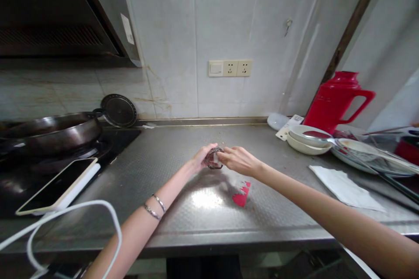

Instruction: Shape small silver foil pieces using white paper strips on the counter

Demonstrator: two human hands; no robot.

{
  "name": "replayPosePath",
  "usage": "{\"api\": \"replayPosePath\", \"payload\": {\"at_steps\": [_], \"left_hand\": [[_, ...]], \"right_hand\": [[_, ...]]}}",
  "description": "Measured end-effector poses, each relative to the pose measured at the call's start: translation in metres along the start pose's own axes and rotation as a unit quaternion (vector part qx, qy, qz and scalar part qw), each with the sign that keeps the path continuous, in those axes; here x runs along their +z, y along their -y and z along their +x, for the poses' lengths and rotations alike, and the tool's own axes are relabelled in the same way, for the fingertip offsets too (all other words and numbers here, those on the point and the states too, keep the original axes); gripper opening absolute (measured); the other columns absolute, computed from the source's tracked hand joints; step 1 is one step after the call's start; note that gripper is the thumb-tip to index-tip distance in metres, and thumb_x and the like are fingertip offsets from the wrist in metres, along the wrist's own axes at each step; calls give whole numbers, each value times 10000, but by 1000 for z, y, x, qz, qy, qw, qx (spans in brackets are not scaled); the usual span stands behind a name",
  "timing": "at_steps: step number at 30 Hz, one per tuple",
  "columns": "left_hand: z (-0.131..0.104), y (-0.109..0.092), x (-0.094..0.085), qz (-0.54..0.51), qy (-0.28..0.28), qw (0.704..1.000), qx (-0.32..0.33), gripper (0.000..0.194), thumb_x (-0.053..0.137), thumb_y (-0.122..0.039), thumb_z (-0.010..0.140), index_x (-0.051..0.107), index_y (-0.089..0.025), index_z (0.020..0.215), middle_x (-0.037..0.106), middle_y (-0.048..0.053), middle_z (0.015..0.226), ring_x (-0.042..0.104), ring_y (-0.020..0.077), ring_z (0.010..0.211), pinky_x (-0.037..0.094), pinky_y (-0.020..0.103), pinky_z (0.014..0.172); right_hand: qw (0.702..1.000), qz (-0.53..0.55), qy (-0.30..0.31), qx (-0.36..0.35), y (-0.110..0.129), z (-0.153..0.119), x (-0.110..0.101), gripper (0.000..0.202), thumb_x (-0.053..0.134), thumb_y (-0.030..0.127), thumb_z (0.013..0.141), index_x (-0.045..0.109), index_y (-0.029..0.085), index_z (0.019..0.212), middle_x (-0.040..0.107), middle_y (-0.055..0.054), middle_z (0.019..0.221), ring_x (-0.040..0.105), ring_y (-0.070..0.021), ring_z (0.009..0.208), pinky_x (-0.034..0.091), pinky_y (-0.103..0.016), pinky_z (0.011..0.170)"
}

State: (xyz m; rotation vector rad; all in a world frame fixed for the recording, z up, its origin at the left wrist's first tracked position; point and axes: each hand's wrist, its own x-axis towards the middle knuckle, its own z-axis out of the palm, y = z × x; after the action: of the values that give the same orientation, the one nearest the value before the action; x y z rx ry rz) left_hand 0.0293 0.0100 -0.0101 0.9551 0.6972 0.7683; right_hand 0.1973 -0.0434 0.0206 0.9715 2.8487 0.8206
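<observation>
A small clear glass (214,164) is tipped over the metal counter so that its mouth faces me. My left hand (202,157) is wrapped round its left side. Bent fingers of my right hand (240,160) are pressed together at the right of the glass's mouth, and something pale shows by their tips. Whether these fingers pinch the rim or a small thing inside it, I cannot make out. Just in front of the hands, a piece of red paper (241,195) with a ragged edge lies on the counter.
At left, a steel pan (62,130) stands on the stove, with a phone (57,185) and white cable (111,218) nearer me. A red thermos (334,102), stacked bowls (307,141) and a white tissue (343,185) are at right. The tiled wall (170,43) rises behind.
</observation>
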Motion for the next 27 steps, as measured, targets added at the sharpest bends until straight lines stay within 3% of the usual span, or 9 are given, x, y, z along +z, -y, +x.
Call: {"api": "replayPosePath", "payload": {"at_steps": [5,9,13,17,19,22,27], "left_hand": [[3,3,1,-98,-53,993,26,281,536,-356,815,669,-110,790,687,66,668,610,147,528,478,258,525],[3,5,5,-129,-73,987,56,313,507,-363,830,673,-102,786,680,55,639,585,124,477,389,208,425],[0,10,11,-155,-74,982,75,328,469,-343,845,675,-98,773,687,66,653,610,135,525,423,220,472],[-4,14,15,-185,-71,975,99,355,456,-379,844,670,-104,778,690,74,678,630,149,584,465,238,558],[-7,15,15,-190,-60,974,108,358,460,-394,838,673,-108,811,693,76,702,635,156,607,470,247,576],[-11,12,13,-184,-28,976,113,337,476,-377,813,675,-111,869,703,86,770,650,183,680,480,269,615],[-19,-9,-2,-140,119,979,88,449,475,-361,730,652,-66,1018,690,167,964,648,272,862,481,370,772]], "right_hand": [[996,21,2,85,5,-3,-1,237,388,108,915,580,183,1034,579,-86,1094,531,-183,933,436,-262,661],[984,78,15,158,26,-2,3,326,407,86,876,532,215,1148,578,-88,1141,560,-190,924,457,-257,651],[948,173,2,266,53,5,10,436,434,103,835,494,277,1231,559,-60,1198,613,-168,861,462,-241,628],[903,253,-82,336,71,17,16,329,465,165,855,569,253,1155,582,-45,1160,634,-136,778,455,-223,656],[896,263,-108,342,73,20,18,286,469,201,879,586,251,1135,601,-40,1120,635,-134,781,446,-213,652],[916,228,-94,315,66,17,17,286,432,238,915,574,284,1159,617,-29,1093,639,-146,822,427,-208,620],[973,114,-10,198,37,1,5,367,358,170,933,483,296,1255,596,-56,1157,629,-147,814,412,-227,591]]}}
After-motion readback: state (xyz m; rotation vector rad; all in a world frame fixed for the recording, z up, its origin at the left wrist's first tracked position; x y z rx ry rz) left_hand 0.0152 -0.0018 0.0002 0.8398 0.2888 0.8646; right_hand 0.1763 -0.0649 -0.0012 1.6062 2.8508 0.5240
